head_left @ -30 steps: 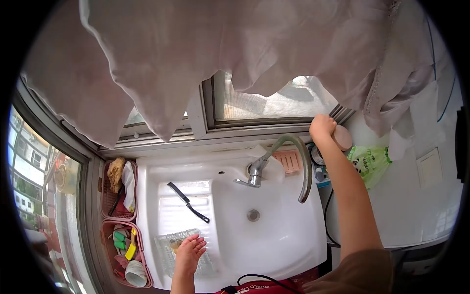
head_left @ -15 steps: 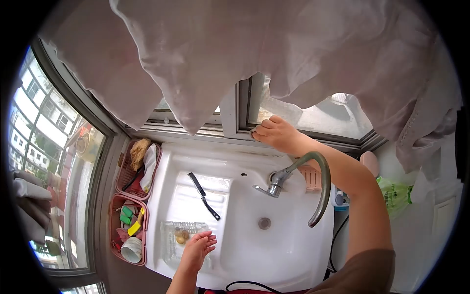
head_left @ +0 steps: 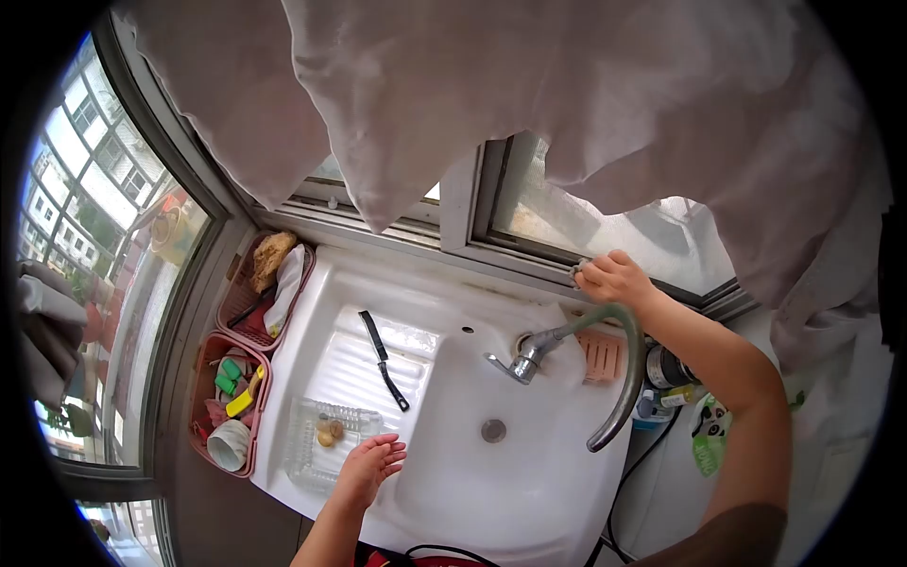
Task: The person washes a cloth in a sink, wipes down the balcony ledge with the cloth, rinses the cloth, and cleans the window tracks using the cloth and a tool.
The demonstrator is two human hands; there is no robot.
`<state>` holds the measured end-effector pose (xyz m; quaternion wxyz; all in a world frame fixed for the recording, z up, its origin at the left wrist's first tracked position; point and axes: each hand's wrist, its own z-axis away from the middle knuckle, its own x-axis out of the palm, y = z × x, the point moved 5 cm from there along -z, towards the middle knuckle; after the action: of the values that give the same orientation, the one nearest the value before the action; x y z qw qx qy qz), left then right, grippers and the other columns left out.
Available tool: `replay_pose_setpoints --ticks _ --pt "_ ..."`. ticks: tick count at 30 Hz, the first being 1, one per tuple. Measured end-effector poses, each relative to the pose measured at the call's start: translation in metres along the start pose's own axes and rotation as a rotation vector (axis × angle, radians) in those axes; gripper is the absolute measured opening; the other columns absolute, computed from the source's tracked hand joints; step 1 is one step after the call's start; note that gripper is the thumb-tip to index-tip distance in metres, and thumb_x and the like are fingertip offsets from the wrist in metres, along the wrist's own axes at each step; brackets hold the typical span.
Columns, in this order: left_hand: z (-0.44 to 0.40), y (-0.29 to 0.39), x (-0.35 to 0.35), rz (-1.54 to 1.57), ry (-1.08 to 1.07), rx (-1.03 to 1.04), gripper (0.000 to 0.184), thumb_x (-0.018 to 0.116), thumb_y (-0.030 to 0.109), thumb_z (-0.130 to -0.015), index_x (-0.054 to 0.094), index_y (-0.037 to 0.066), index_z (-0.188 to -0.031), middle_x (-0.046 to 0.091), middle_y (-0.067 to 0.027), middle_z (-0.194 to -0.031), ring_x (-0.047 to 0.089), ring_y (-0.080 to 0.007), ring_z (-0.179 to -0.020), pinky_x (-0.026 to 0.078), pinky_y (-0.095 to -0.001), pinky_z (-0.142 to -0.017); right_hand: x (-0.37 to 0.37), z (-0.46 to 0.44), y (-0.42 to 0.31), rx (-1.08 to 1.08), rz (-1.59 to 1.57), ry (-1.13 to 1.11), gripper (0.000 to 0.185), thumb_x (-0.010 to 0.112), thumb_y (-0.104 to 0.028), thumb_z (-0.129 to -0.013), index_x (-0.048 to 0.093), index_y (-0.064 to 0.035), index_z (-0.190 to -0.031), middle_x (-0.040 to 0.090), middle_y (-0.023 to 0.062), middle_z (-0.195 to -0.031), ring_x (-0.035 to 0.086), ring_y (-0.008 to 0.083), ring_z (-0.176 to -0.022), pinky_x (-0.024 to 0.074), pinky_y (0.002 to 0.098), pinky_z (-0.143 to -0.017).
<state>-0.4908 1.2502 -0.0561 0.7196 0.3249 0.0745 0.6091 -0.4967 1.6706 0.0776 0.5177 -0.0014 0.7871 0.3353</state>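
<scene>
Out at the window's lower track (head_left: 543,272), my right hand (head_left: 616,282) is closed around a small grey wad (head_left: 576,272), mostly hidden by the fingers. The wad touches the frame. My left hand (head_left: 371,468) hovers over the near left part of the white sink (head_left: 463,491), palm turned inward, fingers stretched out and holding nothing. Just beside it lies a clear ribbed plastic tray (head_left: 307,452) with a few small yellowish round things (head_left: 329,432) in it. Farther up the ribbed drainboard rests a slim black long-handled tool (head_left: 383,359) of unclear kind.
A curved faucet (head_left: 619,406) rises beneath my right forearm. Two pink baskets (head_left: 227,321) (head_left: 200,397) hold sponges, cloths and a white cup. Beside the faucet sits a pink soap dish (head_left: 600,357); bottles (head_left: 666,364) stand farther right. Pale curtains (head_left: 425,85) hang overhead.
My right hand has slid rightward along the window track with the grey wad. The view has shifted slightly; my left hand remains open over the sink's left side.
</scene>
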Motion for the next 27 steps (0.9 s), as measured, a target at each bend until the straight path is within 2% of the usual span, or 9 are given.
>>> replay_pose_setpoints --ticks 2,6,8,9,11,15,17,24,27 --pt "0.002 0.000 0.000 0.037 -0.001 0.010 0.027 0.046 0.010 -0.087 0.049 0.000 -0.111 0.057 -0.0114 -0.102 0.057 -0.0196 -0.094 0.046 -0.0312 -0.080 0.006 -0.029 -0.007 -0.087 -0.050 0.208 0.014 0.058 -0.015 -0.068 0.058 -0.0100 -0.081 0.050 -0.0047 -0.079 0.048 0.0110 -0.072 0.0349 0.0240 -0.064" --pt "0.010 -0.005 -0.005 0.107 0.069 0.003 0.025 0.048 0.009 -0.086 0.049 0.001 -0.110 0.057 -0.0112 -0.100 0.057 -0.0212 -0.090 0.047 -0.0320 -0.079 0.008 -0.107 -0.027 -0.119 -0.157 0.259 0.011 0.057 -0.013 -0.070 0.058 -0.0077 -0.079 0.051 -0.0031 -0.077 0.049 0.0117 -0.069 0.0363 0.0245 -0.062" --pt "0.013 -0.008 -0.008 0.128 0.096 0.016 0.025 0.048 0.009 -0.086 0.049 0.001 -0.110 0.057 -0.0114 -0.100 0.057 -0.0213 -0.090 0.047 -0.0321 -0.078 0.024 -0.129 -0.036 -0.070 -0.179 0.005 0.015 0.054 -0.011 -0.074 0.056 -0.0037 -0.087 0.055 0.0018 -0.081 0.056 0.0152 -0.070 0.0421 0.0298 -0.061" --pt "0.015 -0.011 -0.009 0.139 0.104 0.019 0.025 0.048 0.010 -0.086 0.049 0.001 -0.110 0.057 -0.0116 -0.100 0.057 -0.0215 -0.091 0.047 -0.0323 -0.078 0.018 -0.130 -0.038 -0.078 -0.189 0.009 0.015 0.054 -0.011 -0.074 0.056 -0.0037 -0.087 0.055 0.0018 -0.081 0.056 0.0152 -0.070 0.0421 0.0298 -0.061" --pt "0.017 -0.013 -0.010 0.147 0.109 0.016 0.025 0.049 0.010 -0.086 0.049 0.001 -0.110 0.057 -0.0116 -0.100 0.057 -0.0215 -0.091 0.047 -0.0324 -0.078 0.022 -0.123 -0.033 0.103 -0.318 -0.432 0.031 0.052 -0.011 -0.076 0.053 0.0010 -0.105 0.058 0.0066 -0.089 0.061 0.0216 -0.074 0.0468 0.0324 -0.059" --pt "0.018 -0.009 -0.009 0.162 0.064 0.020 0.026 0.049 0.010 -0.086 0.048 0.001 -0.111 0.057 -0.0111 -0.099 0.057 -0.0212 -0.090 0.047 -0.0324 -0.078 0.015 -0.073 -0.019 0.192 -0.422 -0.442 0.034 0.052 -0.012 -0.079 0.049 -0.0006 -0.111 0.061 0.0100 -0.091 0.062 0.0259 -0.074 0.0492 0.0359 -0.060" --pt "0.013 -0.006 -0.009 0.149 0.040 0.017 0.026 0.049 0.011 -0.086 0.048 0.001 -0.111 0.057 -0.0111 -0.100 0.057 -0.0211 -0.090 0.047 -0.0323 -0.078 0.015 -0.038 -0.013 0.406 -0.385 -0.592 0.033 0.054 -0.015 -0.079 0.047 -0.0026 -0.109 0.060 0.0113 -0.083 0.061 0.0268 -0.075 0.0491 0.0358 -0.060" --pt "0.009 -0.003 -0.019 0.170 0.010 -0.008 0.028 0.048 0.012 -0.086 0.048 0.001 -0.112 0.057 -0.0102 -0.101 0.057 -0.0200 -0.093 0.046 -0.0312 -0.080 0.013 -0.018 -0.013 0.569 -0.676 -0.414 0.037 0.052 -0.020 -0.085 0.047 -0.0081 -0.120 0.061 0.0156 -0.087 0.059 0.0303 -0.076 0.0471 0.0394 -0.066" --pt "0.004 0.024 0.007 -0.088 -0.034 0.036 0.028 0.048 0.012 -0.086 0.050 0.002 -0.113 0.058 -0.0093 -0.102 0.056 -0.0178 -0.095 0.045 -0.0294 -0.081 0.019 -0.077 -0.014 0.428 -0.832 -0.295 0.036 0.049 -0.020 -0.087 0.048 -0.0114 -0.122 0.061 0.0161 -0.087 0.058 0.0335 -0.077 0.0455 0.0408 -0.067"
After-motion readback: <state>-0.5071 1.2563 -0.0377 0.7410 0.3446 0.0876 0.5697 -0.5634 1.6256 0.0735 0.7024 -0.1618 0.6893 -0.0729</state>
